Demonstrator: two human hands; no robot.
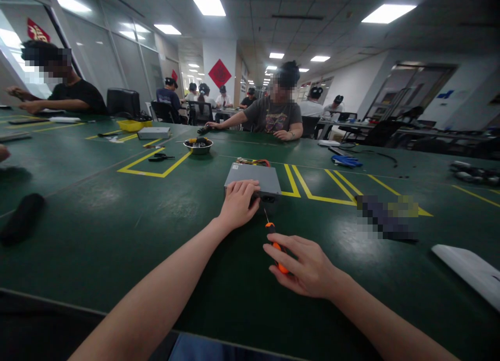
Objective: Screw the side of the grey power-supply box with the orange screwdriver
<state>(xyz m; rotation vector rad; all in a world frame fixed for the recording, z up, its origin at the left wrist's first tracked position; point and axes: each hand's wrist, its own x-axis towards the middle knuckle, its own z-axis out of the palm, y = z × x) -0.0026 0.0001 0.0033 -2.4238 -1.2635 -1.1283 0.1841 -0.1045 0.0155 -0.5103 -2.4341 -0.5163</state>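
Green table [175, 210] bears box [261, 176]. Left hand [239, 204] holds box's near edge, fingers on top. Right hand [308, 267] grips screwdriver [277, 246] just before box. Bowl [199, 150] beyond box, to left.

My left hand [240, 202] blocks the near left corner of the grey box [258, 176], and the screwdriver [278, 254] in my right hand [308, 267] bars the way straight in to its near face. Between my forearms I have a bare lane of green tabletop [234, 283], pinched where hand and shaft converge. Left of the box, a hand could pass freely as far as the metal bowl [198, 148]. Behind it, a wire bundle [253, 162] crowds the far edge. On my right there's room before the dark object [386, 218] (too blurred to name).
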